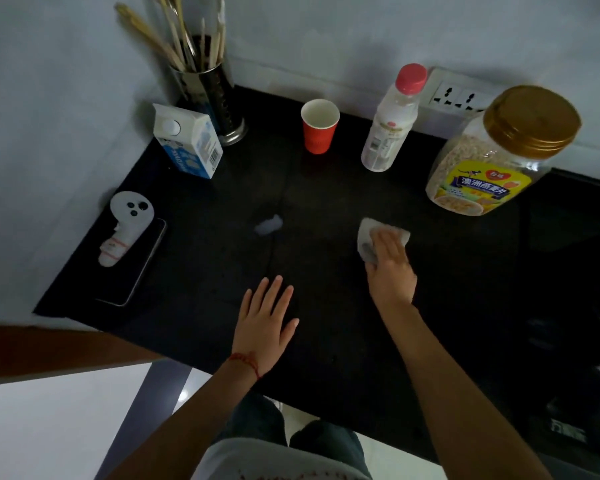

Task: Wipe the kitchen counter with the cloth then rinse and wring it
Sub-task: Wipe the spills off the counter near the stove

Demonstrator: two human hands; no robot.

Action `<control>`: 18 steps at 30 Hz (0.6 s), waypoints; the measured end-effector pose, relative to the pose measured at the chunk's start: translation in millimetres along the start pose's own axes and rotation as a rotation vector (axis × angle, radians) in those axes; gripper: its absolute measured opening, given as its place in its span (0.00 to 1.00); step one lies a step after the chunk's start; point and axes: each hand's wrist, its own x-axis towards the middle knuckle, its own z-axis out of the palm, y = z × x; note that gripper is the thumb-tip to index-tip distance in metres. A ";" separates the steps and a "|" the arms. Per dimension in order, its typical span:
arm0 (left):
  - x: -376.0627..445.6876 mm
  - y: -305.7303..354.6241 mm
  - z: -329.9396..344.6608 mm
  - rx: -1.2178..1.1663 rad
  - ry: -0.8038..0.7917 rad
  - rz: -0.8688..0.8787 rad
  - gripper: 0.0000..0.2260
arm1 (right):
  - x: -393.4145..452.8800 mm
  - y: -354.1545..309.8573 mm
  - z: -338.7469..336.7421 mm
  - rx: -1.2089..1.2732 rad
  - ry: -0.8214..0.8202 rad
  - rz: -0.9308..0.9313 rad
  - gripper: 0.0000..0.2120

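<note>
The cloth is small, pale grey-white and crumpled — pressed flat against the black surface right of centre, with most of its near half hidden under a hand. Its far corners stick out on both sides. The surface is dark and matte; a small whitish smear lies on it — left of the cloth, well apart.

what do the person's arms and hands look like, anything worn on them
Both forearms are bare, with no sleeves in view. The left hand has a thin red thread bracelet tied round the wrist, with a loose end hanging from it. The right hand shows no ring, watch or band, and neither hand wears a glove.
</note>
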 end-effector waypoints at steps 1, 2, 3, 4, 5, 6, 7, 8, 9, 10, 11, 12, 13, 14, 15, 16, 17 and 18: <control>-0.1 -0.6 0.4 0.003 -0.002 -0.004 0.24 | -18.9 1.6 4.3 0.000 -0.003 -0.065 0.27; -0.4 -1.2 0.8 0.003 -0.002 -0.008 0.24 | -40.6 5.0 6.1 0.000 0.001 -0.137 0.26; -0.4 -1.2 1.2 0.001 0.000 -0.011 0.25 | -56.0 10.3 4.9 -0.001 -0.007 -0.189 0.25; 0.0 -0.8 0.9 0.000 -0.001 -0.011 0.25 | -56.4 17.1 3.7 -0.002 -0.020 -0.242 0.25; 0.0 -0.6 1.3 0.004 0.003 -0.008 0.25 | -43.9 22.3 1.9 -0.005 -0.020 -0.268 0.25; 0.1 -1.1 2.0 0.008 0.006 -0.003 0.25 | -25.0 22.3 -0.9 -0.014 -0.004 -0.245 0.25; 0.3 -2.1 3.0 0.013 0.013 0.001 0.25 | -2.3 18.2 -3.9 -0.015 -0.010 -0.162 0.25; 0.6 -2.6 3.0 0.015 0.020 0.003 0.25 | 20.3 12.9 -5.6 -0.014 -0.002 -0.064 0.26; 0.6 -2.7 2.5 0.016 0.022 0.005 0.25 | 35.0 6.6 -7.0 -0.015 0.008 0.030 0.27; 0.5 -2.5 2.3 0.017 0.022 0.006 0.25 | 39.4 0.5 -6.0 -0.014 0.020 0.075 0.27; 0.0 -2.6 2.7 0.018 0.025 0.009 0.25 | 32.1 -5.7 -3.8 -0.005 0.016 0.073 0.27; -0.6 -2.7 2.8 0.015 0.023 0.009 0.25 | 15.6 -8.5 0.7 -0.006 -0.003 0.007 0.27; -0.9 -2.7 3.0 0.013 0.024 0.007 0.25 | -7.8 -7.7 5.6 -0.011 -0.037 -0.098 0.28; -1.0 -2.8 2.7 0.013 0.024 0.004 0.25 | -32.3 -3.6 7.5 -0.029 -0.060 -0.211 0.28; -0.6 -2.5 2.4 0.013 0.026 0.002 0.25 | -49.1 5.5 6.0 -0.051 -0.077 -0.310 0.29; -0.2 -2.3 1.8 0.010 0.031 0.003 0.25 | -53.5 17.9 4.2 -0.074 -0.080 -0.380 0.29; -0.2 -2.5 1.9 0.007 0.038 0.008 0.24 | -47.3 29.3 0.9 -0.072 -0.066 -0.385 0.28; -0.3 -3.0 2.1 0.008 0.044 0.014 0.24 | -34.8 36.4 -1.8 -0.055 -0.024 -0.305 0.26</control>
